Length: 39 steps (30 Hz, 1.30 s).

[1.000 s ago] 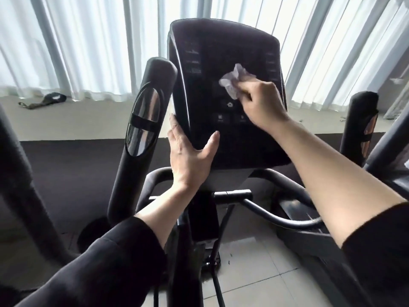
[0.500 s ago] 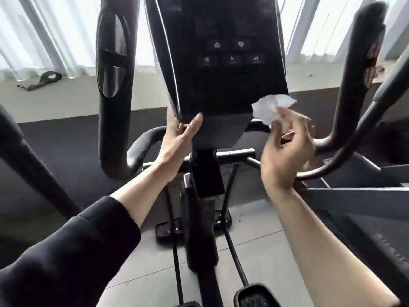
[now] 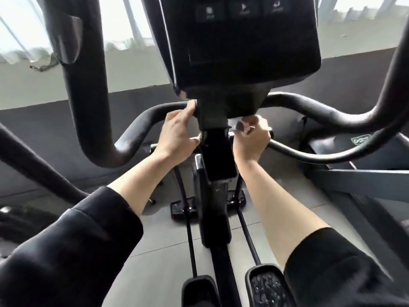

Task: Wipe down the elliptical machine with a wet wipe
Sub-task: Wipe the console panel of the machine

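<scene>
- The right hand (image 3: pixel 251 140) pinched the wet wipe (image 3: pixel 238 125) in a closed grip, pressed just under the console (image 3: pixel 241 52), beside the centre post (image 3: pixel 218 156).
- The left hand (image 3: pixel 177 134) lay with loose, unclenched fingers against the post's other side, thumb on it, holding nothing.
- By my reading, the wiping was partway: the neck under the console was in hand.
- The handlebars (image 3: pixel 309 107), the moving arm (image 3: pixel 88 85) and the pedals (image 3: pixel 267 286) likely remained.
- Which surfaces were already clean could not be told.
</scene>
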Available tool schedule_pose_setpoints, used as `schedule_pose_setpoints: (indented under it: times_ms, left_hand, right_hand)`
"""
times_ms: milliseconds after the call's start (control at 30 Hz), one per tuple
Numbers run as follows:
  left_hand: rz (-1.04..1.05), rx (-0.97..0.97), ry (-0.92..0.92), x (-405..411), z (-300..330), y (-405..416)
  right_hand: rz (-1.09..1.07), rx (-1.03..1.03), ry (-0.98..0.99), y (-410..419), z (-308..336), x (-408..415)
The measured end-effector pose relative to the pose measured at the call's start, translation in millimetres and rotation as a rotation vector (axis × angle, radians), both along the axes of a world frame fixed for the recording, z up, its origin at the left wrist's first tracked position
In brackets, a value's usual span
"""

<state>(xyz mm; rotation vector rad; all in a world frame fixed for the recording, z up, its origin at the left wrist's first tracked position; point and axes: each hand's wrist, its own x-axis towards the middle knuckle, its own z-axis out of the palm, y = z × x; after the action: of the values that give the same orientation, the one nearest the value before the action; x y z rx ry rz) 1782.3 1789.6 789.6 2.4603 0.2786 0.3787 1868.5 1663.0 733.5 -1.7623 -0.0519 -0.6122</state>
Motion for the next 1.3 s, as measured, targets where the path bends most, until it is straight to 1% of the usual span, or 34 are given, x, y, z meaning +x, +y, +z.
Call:
schedule_pose_setpoints:
  times_ms: [33, 100, 167, 233, 300, 333, 367, 400, 467, 500, 533, 600, 633, 667, 733, 767, 833, 867, 900, 967, 1000, 1100, 1133, 1167, 1233, 1267, 1300]
  left_hand:
    - [0.006, 0.015, 0.018, 1, 1, 3]
    - [0.002, 0.031, 0.052, 2, 2, 8]
    - [-0.021, 0.019, 0.087, 1, 3, 12]
    - [-0.049, 0.019, 0.086, 1, 6, 16]
    - [-0.019, 0.061, 0.025, -1, 6, 22]
    - [0.022, 0.079, -0.030, 0, 5, 23]
    - [0.072, 0.082, -0.084, 0, 4, 23]
    - [0.121, 0.065, -0.112, 1, 1, 21]
    - [0.186, 0.034, -0.124, 2, -3, 13]
    - [0.190, 0.021, -0.148, 2, -5, 7]
    - [0.178, 0.000, -0.190, 3, -7, 1]
    - [0.125, -0.049, -0.285, 3, -5, -11]
    - [0.093, -0.063, -0.323, 4, -4, -17]
    - [0.075, -0.081, -0.338, 7, -2, -22]
    - [0.076, -0.155, -0.336, 10, 1, -32]
    - [0.077, -0.230, -0.344, 10, 2, -38]
    - [0.043, -0.512, -0.426, 5, 4, -52]
    - [0.020, -0.676, -0.475, 3, 6, -60]
    - [0.026, -0.814, -0.507, 1, 11, -66]
    - [0.119, -0.989, -0.527, 2, 24, -75]
    - [0.179, -1.043, -0.530, 4, 31, -77]
    - [0.306, -1.112, -0.517, 12, 41, -79]
    - [0.330, -1.102, -0.514, 13, 42, -79]
    - [0.351, -1.086, -0.510, 14, 41, -79]
    - [0.371, -1.067, -0.508, 15, 41, -80]
    - [0.365, -1.065, -0.509, 15, 40, -79]
    - [0.355, -1.058, -0.504, 15, 39, -78]
  right_hand:
    - [0.002, 0.016, -0.068, 10, 5, -7]
    - [0.083, 0.018, -0.216, 32, 21, -22]
    - [0.155, -0.034, -0.260, 47, 24, -33]
    - [0.156, -0.061, -0.179, 50, 9, -31]
    - [0.103, -0.021, -0.059, 46, 1, -28]
    - [0.086, 0.009, -0.050, 44, 3, -28]
    - [0.086, 0.026, -0.085, 45, 8, -29]
    - [0.112, 0.014, -0.141, 46, 16, -32]
    - [0.220, -0.080, -0.207, 50, 23, -36]
    - [0.271, -0.119, -0.175, 49, 20, -36]
    - [0.286, -0.125, -0.096, 44, 15, -35]
    - [0.203, -0.060, 0.046, 28, 8, -30]
    - [0.139, -0.009, 0.047, 17, 11, -28]
    - [0.094, 0.061, -0.001, 7, 18, -27]
    - [0.026, 0.200, -0.144, -10, 43, -30]
    - [-0.041, 0.243, -0.225, -16, 54, -35]
    - [-0.178, 0.285, -0.381, -29, 72, -48]
    - [-0.200, 0.256, -0.457, -32, 79, -53]
    - [-0.175, 0.191, -0.521, -34, 82, -53]
    - [-0.084, 0.041, -0.553, -38, 89, -44]
    - [-0.088, 0.024, -0.524, -42, 92, -35]
    - [-0.246, 0.147, -0.424, -57, 102, -15]
    - [-0.247, 0.149, -0.422, -56, 102, -17]
    - [-0.205, 0.101, -0.445, -50, 101, -22]
    - [-0.069, -0.080, -0.507, -36, 92, -38]
    - [-0.022, -0.134, -0.530, -34, 90, -42]
    - [-0.021, -0.135, -0.527, -37, 92, -40]
